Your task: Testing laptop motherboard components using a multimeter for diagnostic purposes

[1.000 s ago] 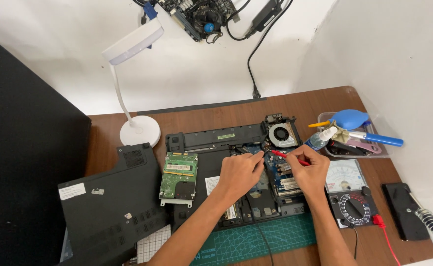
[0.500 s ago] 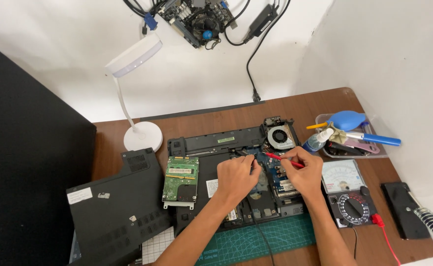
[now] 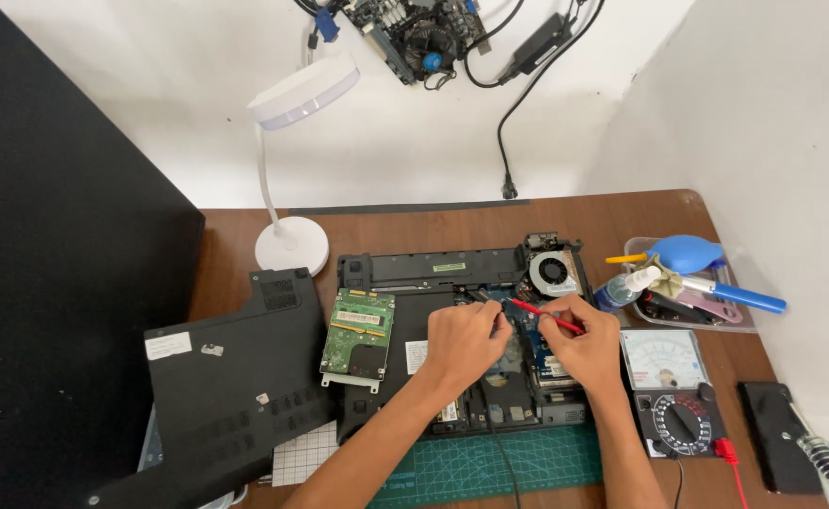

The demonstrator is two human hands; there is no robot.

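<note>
Currently I have both hands over the opened laptop base [image 3: 452, 283], which lies bottom-up on the brown counter [image 3: 433, 226] with its front edge on a green cutting mat [image 3: 527, 467]. My right hand [image 3: 579, 349] is closed around a red probe [image 3: 544, 316], pinched between thumb and fingers, tip angled up-left toward the circuit board beside the round cooling fan [image 3: 554, 270]. My left hand [image 3: 466, 341] is curled loosely, fingertips holding a dark probe tip [image 3: 483, 296] just beside the red one; how firm the grip is I cannot tell. A bare hard drive [image 3: 358, 339], green board up, rests on the base left of my left hand. The removed black cover panel [image 3: 235, 377] lies further left. An analogue multimeter [image 3: 673, 391] sits just right of my right hand, a tool tray [image 3: 692, 316] behind it, a white desk lamp [image 3: 292, 170] at the back left.
</note>
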